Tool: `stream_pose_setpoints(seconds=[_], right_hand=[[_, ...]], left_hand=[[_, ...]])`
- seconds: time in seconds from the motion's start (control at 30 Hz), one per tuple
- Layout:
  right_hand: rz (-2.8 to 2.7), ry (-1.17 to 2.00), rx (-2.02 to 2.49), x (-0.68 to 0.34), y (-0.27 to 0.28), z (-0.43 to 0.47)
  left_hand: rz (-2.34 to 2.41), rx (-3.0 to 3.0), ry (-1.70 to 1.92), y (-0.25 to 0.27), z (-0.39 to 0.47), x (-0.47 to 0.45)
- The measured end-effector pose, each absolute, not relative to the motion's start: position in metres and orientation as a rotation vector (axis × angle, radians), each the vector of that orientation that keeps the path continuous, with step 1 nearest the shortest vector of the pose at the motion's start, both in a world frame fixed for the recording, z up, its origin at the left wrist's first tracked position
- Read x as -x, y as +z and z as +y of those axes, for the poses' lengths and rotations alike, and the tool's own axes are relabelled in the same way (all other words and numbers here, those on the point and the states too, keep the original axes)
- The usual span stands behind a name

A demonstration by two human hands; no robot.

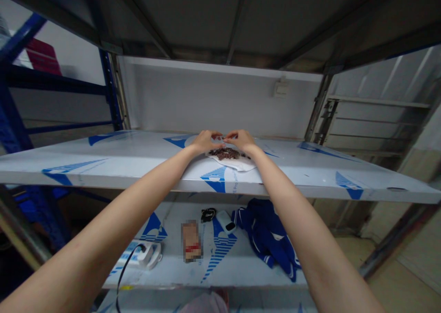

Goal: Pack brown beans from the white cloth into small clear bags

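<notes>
A pile of small dark reddish-brown pieces (225, 154) lies on a white sheet or flattened bag (241, 165) near the front of the upper shelf. Just above the pile, my left hand (206, 141) comes in from the left, its thumb and fingers curled toward the right hand. My right hand (242, 139) faces it, thumb and fingertips pinched close together. The fingertips of both hands nearly meet; whatever small thing they hold is too small to make out. Part of the pile's edges is hidden behind my hands.
The metal shelf (113, 159) has a raised front edge. Below, a lower shelf carries a power strip (143, 253), a pixelated tan object (191, 240), a coiled black cable (208, 214), a pale device (226, 221) and blue cloth (267, 230). Another shelf hangs overhead.
</notes>
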State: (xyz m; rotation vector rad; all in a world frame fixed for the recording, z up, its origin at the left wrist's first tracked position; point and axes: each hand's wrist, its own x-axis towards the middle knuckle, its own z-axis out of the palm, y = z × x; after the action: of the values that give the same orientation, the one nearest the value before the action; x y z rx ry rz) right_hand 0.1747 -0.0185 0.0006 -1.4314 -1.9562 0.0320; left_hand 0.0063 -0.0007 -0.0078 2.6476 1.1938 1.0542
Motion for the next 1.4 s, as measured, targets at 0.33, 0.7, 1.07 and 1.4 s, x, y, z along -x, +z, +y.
stream_pose_setpoints(seconds=[0.33,0.7,1.07,1.4], right_hand=[[-1.979,-0.260,1.599,-0.175,0.000,-0.021],[-2.252,-0.350,1.685,-0.170,-0.004,-0.027],[-2.208,-0.335,1.563,-0.171,-0.005,-0.022],[-1.810,0.222,1.090,-0.169,-0.002,-0.010]], left_hand=[[1.224,-2.618,1.116,-0.009,0.006,-0.006],[1.270,-2.623,1.088,-0.010,0.009,-0.004],[1.283,-2.664,1.047,-0.009,0.009,-0.003],[1.209,-2.659,1.065,-0.009,0.003,-0.006]])
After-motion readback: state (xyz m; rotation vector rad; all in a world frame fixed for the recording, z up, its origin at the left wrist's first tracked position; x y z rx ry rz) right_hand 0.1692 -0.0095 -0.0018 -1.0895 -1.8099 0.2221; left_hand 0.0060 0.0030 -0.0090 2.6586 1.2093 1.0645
